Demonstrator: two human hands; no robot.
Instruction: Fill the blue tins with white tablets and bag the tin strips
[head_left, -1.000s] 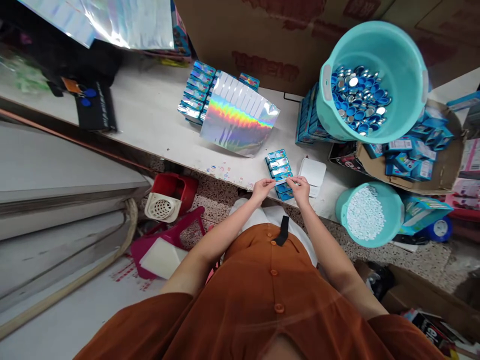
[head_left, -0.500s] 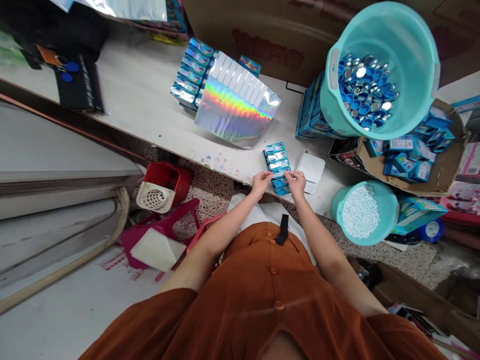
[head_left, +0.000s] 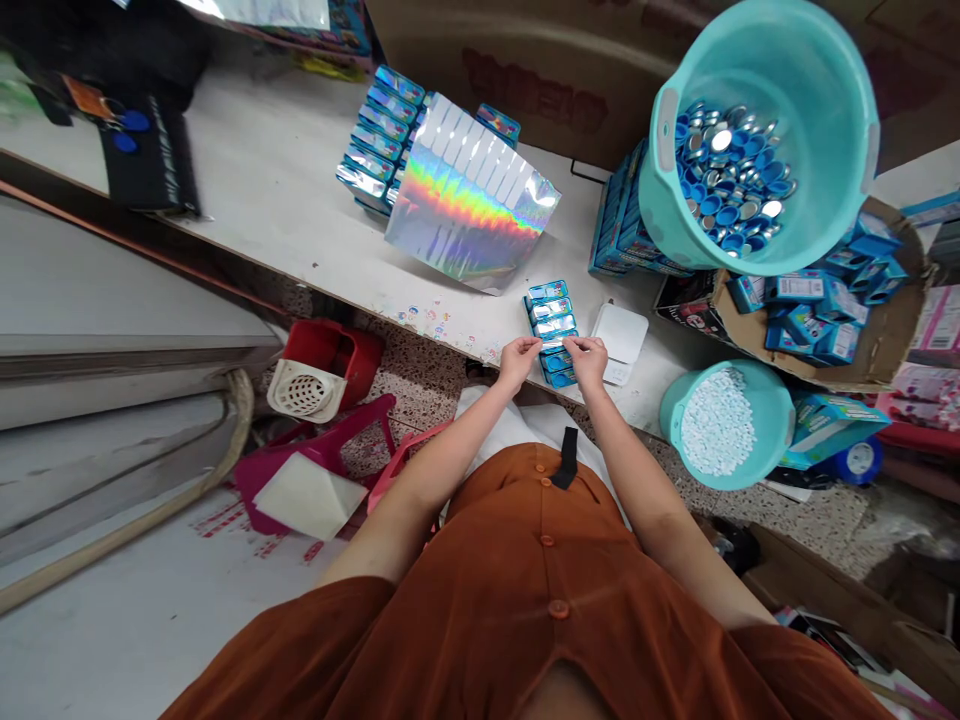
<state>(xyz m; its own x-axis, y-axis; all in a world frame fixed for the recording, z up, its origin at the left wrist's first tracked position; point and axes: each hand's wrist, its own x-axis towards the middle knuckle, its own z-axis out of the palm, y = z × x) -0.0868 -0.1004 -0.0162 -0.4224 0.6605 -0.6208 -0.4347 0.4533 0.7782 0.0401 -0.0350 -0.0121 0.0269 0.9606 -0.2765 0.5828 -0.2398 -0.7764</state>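
Note:
Several small blue boxes with shiny tops (head_left: 555, 310) stand in a row near the table's front edge. Just over the row, a narrow silvery strip (head_left: 553, 344), apparently a sticker, is stretched between my hands. My left hand (head_left: 517, 362) pinches its left end, and my right hand (head_left: 588, 362) has the other end between thumb and fingers. The nearest boxes show bare blue tops, while those farther back look silvery. Beyond them lies a rainbow-sheened sticker sheet (head_left: 469, 225) with white gaps at its upper part, leaning on more blue boxes (head_left: 379, 135).
A flat white device (head_left: 621, 335) lies right of the row. A turquoise bucket (head_left: 832, 130) holds blue and silver caps. Beside it are a carton (head_left: 892, 330) of blue boxes and a turquoise tub (head_left: 675, 425) of white pellets. Black cloth (head_left: 150, 160) hangs over the table's left part.
The fingers of my right hand have drawn closer together around the strip's end. Both hands stay over the row, and the whole view has shifted slightly.

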